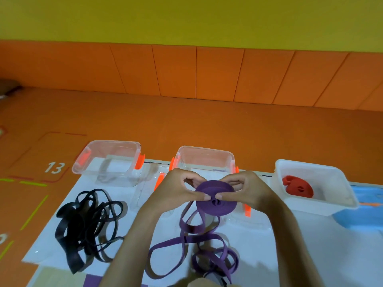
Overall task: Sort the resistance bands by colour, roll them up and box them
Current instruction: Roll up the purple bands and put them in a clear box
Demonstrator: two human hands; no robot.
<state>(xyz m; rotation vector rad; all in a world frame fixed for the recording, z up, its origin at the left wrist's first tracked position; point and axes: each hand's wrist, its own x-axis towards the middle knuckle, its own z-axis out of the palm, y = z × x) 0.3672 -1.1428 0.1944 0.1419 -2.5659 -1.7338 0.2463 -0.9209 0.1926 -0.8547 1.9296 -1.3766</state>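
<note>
So the purple roll (pixel 215 200) is up in the air over the middle of the white sheet (pixel 269 255), held between both hands. The left hand (pixel 178 191) and right hand (pixel 248 191) each have a thumb pinching near the core, with the other fingers curled round the far edge. It's not finished: a tail runs off the roll down into the loose purple bands (pixel 186 245) lying in loops on the sheet right below. The clear middle box (pixel 205 149) sits just behind the hands, and I can't see anything in it. Off to the right, the white box (pixel 310 206) has red rolls (pixel 298 189) inside, so red looks done. To the left, the black bands (pixel 87 226) are a tangled pile on the sheet, not rolled at all, and the clear left box (pixel 116 142) behind them looks to have nothing in it. I'd say roughly a third done: sorting seems sorted, red boxed, purple mid-roll, black untouched.
</note>
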